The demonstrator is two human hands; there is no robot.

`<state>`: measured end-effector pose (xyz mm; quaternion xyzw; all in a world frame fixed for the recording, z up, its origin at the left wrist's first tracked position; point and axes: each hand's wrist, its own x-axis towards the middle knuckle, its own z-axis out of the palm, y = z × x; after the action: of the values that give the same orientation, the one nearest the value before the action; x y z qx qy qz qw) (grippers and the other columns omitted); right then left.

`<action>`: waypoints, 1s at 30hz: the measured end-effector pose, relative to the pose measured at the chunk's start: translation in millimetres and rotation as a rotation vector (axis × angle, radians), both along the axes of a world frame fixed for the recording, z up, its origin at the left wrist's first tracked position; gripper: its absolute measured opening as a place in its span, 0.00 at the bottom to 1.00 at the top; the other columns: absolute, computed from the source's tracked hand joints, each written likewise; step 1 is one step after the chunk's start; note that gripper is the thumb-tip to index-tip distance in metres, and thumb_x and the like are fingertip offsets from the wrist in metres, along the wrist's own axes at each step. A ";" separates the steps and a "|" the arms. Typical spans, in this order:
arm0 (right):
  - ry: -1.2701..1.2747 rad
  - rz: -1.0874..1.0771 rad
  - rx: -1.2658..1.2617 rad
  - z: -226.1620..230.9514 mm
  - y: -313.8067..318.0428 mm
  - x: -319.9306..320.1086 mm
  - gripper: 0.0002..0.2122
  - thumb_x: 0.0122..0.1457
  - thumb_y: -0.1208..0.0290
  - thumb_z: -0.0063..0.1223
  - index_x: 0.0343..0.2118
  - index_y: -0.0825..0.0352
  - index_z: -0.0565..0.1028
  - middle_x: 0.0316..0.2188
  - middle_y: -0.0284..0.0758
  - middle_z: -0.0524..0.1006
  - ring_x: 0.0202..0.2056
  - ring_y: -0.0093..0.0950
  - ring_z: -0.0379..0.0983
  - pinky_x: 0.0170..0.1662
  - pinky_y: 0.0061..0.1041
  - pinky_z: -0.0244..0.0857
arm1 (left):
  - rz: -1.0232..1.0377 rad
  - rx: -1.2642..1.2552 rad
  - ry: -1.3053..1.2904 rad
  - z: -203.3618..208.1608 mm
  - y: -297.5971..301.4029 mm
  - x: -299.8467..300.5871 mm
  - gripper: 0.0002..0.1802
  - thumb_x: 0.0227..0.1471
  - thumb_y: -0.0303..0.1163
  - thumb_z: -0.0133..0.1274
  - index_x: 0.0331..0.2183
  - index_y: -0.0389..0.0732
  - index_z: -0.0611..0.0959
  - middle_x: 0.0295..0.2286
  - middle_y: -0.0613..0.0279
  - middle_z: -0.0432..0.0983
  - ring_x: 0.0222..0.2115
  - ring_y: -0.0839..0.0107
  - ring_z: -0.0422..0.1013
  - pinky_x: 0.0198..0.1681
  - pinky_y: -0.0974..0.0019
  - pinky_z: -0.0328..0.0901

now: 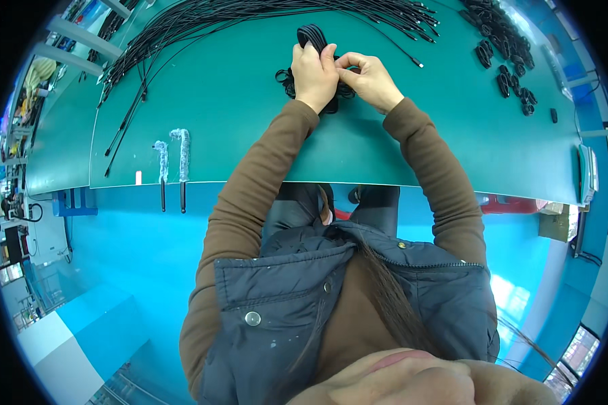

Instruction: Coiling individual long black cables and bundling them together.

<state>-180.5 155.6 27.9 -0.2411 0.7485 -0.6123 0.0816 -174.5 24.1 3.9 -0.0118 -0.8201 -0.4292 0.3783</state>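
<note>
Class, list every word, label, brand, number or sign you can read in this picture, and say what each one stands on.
None: no text can be read here.
Black cable coil in the left hand: no legible marking.
Stack of sheets at the right end of the green table: any print is too small and blurred.
Vest button: no legible lettering.

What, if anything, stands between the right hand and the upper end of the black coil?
Only the left hand, which grips the coil: it sits between the coil's upper end and the right hand. Nothing else visibly blocks the way.
</note>
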 end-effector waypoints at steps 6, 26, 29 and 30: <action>-0.547 0.026 -0.387 0.7 11.7 16.9 0.05 0.57 0.74 0.53 0.34 0.68 0.77 0.25 0.31 0.75 0.20 0.13 0.62 0.21 0.11 0.54 | -0.141 0.067 -0.148 -3.1 -7.2 -1.5 0.14 0.54 0.36 0.51 0.26 0.33 0.76 0.25 0.54 0.71 0.22 0.62 0.69 0.25 0.62 0.66; 0.635 -0.098 0.652 50.2 44.2 7.1 0.23 0.54 0.72 0.56 0.55 0.54 0.70 0.27 0.33 0.79 0.17 0.20 0.70 0.20 0.19 0.66 | -0.318 -0.526 -0.281 20.4 -32.2 16.4 0.12 0.55 0.36 0.52 0.32 0.35 0.79 0.31 0.52 0.70 0.20 0.61 0.69 0.27 0.63 0.68; 1.029 -0.077 0.966 72.1 32.2 11.3 0.25 0.53 0.73 0.55 0.57 0.54 0.67 0.28 0.33 0.79 0.20 0.21 0.73 0.22 0.21 0.70 | -0.477 -0.724 -0.302 36.7 -25.7 24.6 0.11 0.55 0.35 0.51 0.34 0.37 0.79 0.31 0.51 0.68 0.20 0.59 0.68 0.28 0.64 0.68; 1.033 -0.079 0.963 72.4 31.1 9.7 0.25 0.53 0.73 0.55 0.57 0.54 0.67 0.28 0.33 0.79 0.20 0.21 0.73 0.22 0.21 0.70 | -0.474 -0.727 -0.299 38.6 -27.3 27.2 0.11 0.55 0.35 0.51 0.34 0.37 0.79 0.31 0.51 0.68 0.20 0.59 0.68 0.28 0.64 0.68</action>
<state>-170.8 186.8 100.4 -0.4107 0.8873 -0.0228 -0.2087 -147.3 -3.3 42.5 -0.2688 -0.9377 -0.1854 0.1183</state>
